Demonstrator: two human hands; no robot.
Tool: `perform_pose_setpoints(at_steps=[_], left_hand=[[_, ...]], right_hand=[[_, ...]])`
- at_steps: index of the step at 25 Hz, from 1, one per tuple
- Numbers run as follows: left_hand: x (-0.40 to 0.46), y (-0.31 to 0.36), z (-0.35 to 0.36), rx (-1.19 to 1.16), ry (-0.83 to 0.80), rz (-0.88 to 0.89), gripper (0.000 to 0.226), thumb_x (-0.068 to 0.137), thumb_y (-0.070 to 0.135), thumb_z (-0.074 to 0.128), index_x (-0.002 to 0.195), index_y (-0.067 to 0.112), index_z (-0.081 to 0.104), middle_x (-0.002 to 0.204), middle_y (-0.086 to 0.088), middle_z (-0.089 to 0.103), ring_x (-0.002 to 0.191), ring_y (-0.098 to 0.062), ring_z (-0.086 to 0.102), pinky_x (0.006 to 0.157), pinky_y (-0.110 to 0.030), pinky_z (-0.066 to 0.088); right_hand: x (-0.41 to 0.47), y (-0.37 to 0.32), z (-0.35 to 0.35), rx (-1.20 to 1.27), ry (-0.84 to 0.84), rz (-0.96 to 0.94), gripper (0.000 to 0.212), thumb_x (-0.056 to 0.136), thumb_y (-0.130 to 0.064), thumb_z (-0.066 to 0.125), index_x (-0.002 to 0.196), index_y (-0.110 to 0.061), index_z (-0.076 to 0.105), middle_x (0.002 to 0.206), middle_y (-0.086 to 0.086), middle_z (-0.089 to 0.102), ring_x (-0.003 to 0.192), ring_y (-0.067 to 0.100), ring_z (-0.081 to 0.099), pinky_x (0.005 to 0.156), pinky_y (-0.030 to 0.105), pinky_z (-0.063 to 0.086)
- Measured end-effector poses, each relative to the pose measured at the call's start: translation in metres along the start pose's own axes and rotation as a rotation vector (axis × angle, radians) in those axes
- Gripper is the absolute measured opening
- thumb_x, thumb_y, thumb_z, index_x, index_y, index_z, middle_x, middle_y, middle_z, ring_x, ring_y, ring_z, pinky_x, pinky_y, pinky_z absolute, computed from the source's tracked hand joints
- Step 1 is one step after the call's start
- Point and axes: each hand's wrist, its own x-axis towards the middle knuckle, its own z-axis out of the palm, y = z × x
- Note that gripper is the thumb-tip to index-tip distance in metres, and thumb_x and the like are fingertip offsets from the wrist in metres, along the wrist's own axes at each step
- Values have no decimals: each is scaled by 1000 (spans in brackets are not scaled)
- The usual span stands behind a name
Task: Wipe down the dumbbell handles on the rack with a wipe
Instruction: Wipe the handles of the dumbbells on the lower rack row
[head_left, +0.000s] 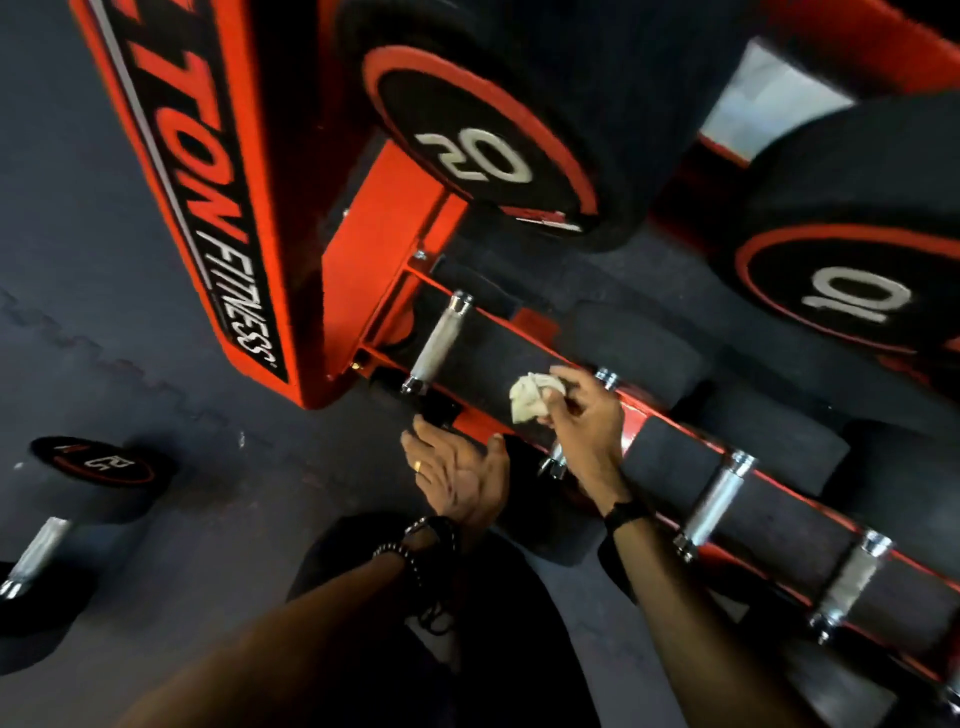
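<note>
Dumbbell handles of knurled silver steel (440, 343) sit on the red rack's lowest tier (675, 421), beside the right fingers (563, 382) pinching a crumpled white wipe (530, 395); left hand (460, 475) hangs relaxed. Best wrap the wipe fully round each bar.

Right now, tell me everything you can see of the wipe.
The wipe is a small off-white wad, crumpled and creased, looking like paper or thin cloth. The right hand pinches it between thumb and fingertips, most of it bulging out to the left of the fingers. It is held above the lower tier of the red rack, between two metal dumbbell handles. Whether it touches anything but the hand cannot be told.
</note>
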Motion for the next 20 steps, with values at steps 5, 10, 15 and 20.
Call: perform_pose_setpoints(at_steps=[5, 10, 15, 20], left_hand=[[-16, -5, 35, 89, -146, 59, 45, 102, 42, 41, 126, 7, 55, 134, -19, 55, 126, -39, 47, 103, -45, 35], [-28, 12, 36, -19, 33, -91, 42, 103, 39, 42, 130, 15, 63, 132, -19, 59, 123, -38, 51, 99, -40, 36], [-23, 7, 36, -31, -5, -57, 42, 100, 40, 43, 119, 12, 68, 123, -22, 64, 115, -41, 54, 95, -43, 39], [-22, 4, 36, 17, -54, 14, 36, 98, 37, 44, 109, 11, 67, 117, -20, 66, 111, -41, 57, 92, -45, 44]], right_hand=[[-29, 37, -49, -145, -143, 180, 15, 82, -5, 69, 76, -17, 74, 77, -3, 74, 73, 9, 65, 70, 25, 49], [-43, 47, -43, -295, 1, 272, 8, 77, -6, 64, 76, -6, 72, 81, 11, 73, 74, 21, 65, 65, 23, 46], [-39, 30, -37, -162, 89, 399, 16, 82, -4, 64, 96, 1, 68, 88, 6, 66, 83, 17, 59, 71, 16, 39], [-33, 12, -17, 237, 22, 613, 33, 75, -40, 69, 81, -12, 54, 78, 7, 59, 76, 23, 58, 68, 36, 49]])
